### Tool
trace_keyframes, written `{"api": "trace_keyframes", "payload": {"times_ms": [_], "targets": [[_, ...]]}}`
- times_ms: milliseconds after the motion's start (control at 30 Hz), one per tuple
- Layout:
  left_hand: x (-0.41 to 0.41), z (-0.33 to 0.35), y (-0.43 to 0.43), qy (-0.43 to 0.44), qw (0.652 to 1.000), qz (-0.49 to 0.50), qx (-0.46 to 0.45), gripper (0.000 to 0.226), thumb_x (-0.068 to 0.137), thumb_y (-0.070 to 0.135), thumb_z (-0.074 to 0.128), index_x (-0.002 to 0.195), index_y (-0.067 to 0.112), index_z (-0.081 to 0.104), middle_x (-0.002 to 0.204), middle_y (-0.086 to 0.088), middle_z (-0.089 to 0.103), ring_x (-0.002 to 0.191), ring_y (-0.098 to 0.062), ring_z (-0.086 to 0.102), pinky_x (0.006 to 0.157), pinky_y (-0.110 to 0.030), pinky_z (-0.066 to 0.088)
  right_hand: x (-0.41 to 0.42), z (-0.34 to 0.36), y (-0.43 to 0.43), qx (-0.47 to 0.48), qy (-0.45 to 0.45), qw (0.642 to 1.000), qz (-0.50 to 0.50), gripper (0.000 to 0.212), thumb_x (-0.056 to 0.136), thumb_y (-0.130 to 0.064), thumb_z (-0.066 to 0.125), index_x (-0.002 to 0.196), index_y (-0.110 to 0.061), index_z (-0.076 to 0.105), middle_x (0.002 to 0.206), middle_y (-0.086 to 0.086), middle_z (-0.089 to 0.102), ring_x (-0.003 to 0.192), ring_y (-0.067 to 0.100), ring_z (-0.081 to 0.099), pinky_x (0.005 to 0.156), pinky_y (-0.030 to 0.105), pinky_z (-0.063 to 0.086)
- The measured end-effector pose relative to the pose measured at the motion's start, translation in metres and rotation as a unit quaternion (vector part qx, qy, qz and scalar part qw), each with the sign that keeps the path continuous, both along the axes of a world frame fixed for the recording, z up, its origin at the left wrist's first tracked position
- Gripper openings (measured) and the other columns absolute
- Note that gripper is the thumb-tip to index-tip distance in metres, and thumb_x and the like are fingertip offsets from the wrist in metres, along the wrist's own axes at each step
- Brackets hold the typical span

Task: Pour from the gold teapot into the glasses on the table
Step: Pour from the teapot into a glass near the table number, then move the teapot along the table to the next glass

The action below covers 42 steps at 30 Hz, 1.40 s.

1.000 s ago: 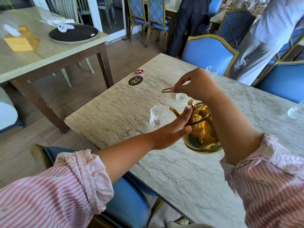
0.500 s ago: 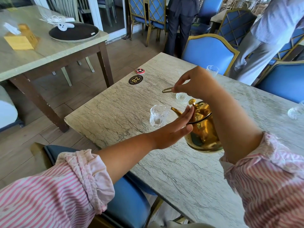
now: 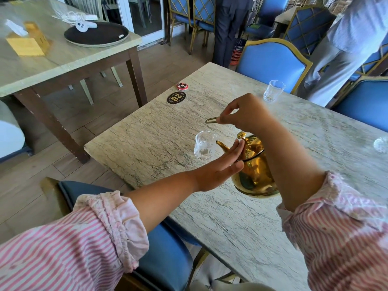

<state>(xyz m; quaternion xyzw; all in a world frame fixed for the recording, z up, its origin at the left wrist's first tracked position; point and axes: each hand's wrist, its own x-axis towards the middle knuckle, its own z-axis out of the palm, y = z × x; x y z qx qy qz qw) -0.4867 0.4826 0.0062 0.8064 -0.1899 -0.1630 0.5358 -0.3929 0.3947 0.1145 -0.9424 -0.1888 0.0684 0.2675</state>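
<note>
Teapot (image 3: 255, 164) stands on the marble table (image 3: 157, 139), its spout beside a near glass (image 3: 204, 146). Right hand (image 3: 248, 114) pinches the thin handle (image 3: 211, 120) above it. Left hand (image 3: 220, 168), fingers straight and together, rests flat against the pot's left side.

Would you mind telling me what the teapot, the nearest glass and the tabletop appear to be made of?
Gold teapot: polished metal, probably brass or gold-plated, given its mirror-like reflections. Nearest glass: clear, likely cut or pressed glass, with see-through faceted walls. Tabletop: looks like veined marble or a marble-look laminate, matte.
</note>
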Motion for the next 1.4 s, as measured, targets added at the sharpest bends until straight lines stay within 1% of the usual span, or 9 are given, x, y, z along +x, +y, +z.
{"api": "trace_keyframes", "payload": {"times_ms": [133,300,467,633,700,833,1067,1233,1400], "targets": [[0.0,-0.002,0.001,0.009,1.0,0.004,0.008,0.101,0.068,0.087,0.016,0.148,0.031,-0.01,0.158,0.01,-0.018,0.144,-0.003,-0.012,0.118,-0.034,0.0,-0.002,-0.004,0.0,0.004,-0.004,1.0,-0.005,0.027,0.08,-0.03,0.075,0.095,-0.007,0.075,0.078,0.003,0.065,0.062,0.014,0.056,0.055,0.023,0.044],[-0.002,0.005,0.001,0.017,1.0,-0.001,0.024,0.104,0.066,0.087,0.015,0.149,0.029,-0.01,0.157,0.01,-0.019,0.141,0.0,-0.013,0.114,-0.026,-0.002,-0.006,-0.005,-0.005,0.038,-0.008,0.999,-0.018,0.026,0.079,-0.029,0.076,0.093,-0.007,0.075,0.077,-0.001,0.061,0.062,0.014,0.054,0.052,0.021,0.04],[-0.004,0.011,0.001,0.018,0.998,-0.008,0.06,0.103,0.067,0.086,0.016,0.149,0.029,-0.009,0.157,0.011,-0.018,0.14,0.001,-0.015,0.116,-0.031,-0.004,-0.014,-0.011,-0.018,0.09,-0.025,0.995,-0.026,0.025,0.079,-0.03,0.076,0.092,-0.008,0.075,0.092,0.007,0.07,0.067,0.018,0.057,0.057,0.026,0.042],[-0.013,0.018,-0.002,0.027,0.996,-0.006,0.083,0.104,0.067,0.086,0.022,0.148,0.031,-0.011,0.156,0.012,-0.018,0.141,-0.001,-0.014,0.116,-0.031,-0.001,-0.028,-0.013,-0.037,0.181,-0.021,0.981,-0.06,0.026,0.079,-0.029,0.077,0.094,-0.009,0.075,0.066,-0.014,0.058,0.04,-0.007,0.051,0.039,0.005,0.033],[-0.019,0.022,-0.003,0.029,0.995,-0.006,0.095,0.104,0.066,0.085,0.023,0.148,0.032,-0.013,0.155,0.013,-0.019,0.14,-0.001,-0.013,0.114,-0.027,0.0,-0.037,-0.013,-0.044,0.224,-0.013,0.971,-0.08,0.026,0.078,-0.029,0.077,0.096,-0.01,0.076,0.063,-0.019,0.06,0.034,-0.007,0.049,0.037,0.003,0.031],[-0.038,0.024,0.002,0.008,0.993,-0.014,0.115,0.098,0.069,0.082,0.024,0.148,0.034,-0.01,0.154,0.016,-0.023,0.139,0.003,-0.015,0.109,-0.016,0.007,-0.06,-0.013,-0.055,0.311,0.027,0.943,-0.119,0.027,0.077,-0.024,0.079,0.099,-0.008,0.075,0.032,-0.023,0.048,0.024,0.002,0.037,0.033,0.006,0.026],[-0.078,0.039,0.017,-0.049,0.985,0.021,0.164,0.103,0.068,0.085,0.026,0.149,0.031,-0.005,0.157,0.012,-0.015,0.142,-0.001,-0.015,0.113,-0.025,0.001,-0.097,-0.001,-0.041,0.363,0.035,0.926,-0.096,0.024,0.075,-0.026,0.079,0.096,-0.014,0.076,0.035,-0.019,0.051,0.027,0.0,0.037,0.033,0.007,0.028],[-0.105,0.044,0.047,-0.057,0.983,0.043,0.169,0.099,0.071,0.081,0.028,0.149,0.03,-0.006,0.155,0.016,-0.016,0.141,0.0,-0.015,0.115,-0.028,0.002,-0.112,0.005,-0.011,0.376,0.04,0.924,-0.058,0.026,0.076,-0.028,0.079,0.097,-0.013,0.076,0.053,-0.014,0.052,0.028,-0.001,0.037,0.033,0.008,0.028],[-0.112,0.053,0.096,-0.048,0.975,0.051,0.21,0.098,0.069,0.084,0.026,0.148,0.036,-0.008,0.157,0.015,-0.015,0.145,-0.007,-0.01,0.119,-0.042,0.006,-0.117,0.008,0.04,0.395,0.042,0.917,-0.041,0.029,0.075,-0.026,0.08,0.098,-0.008,0.076,0.036,-0.02,0.05,0.028,0.001,0.036,0.033,0.008,0.028]]}}
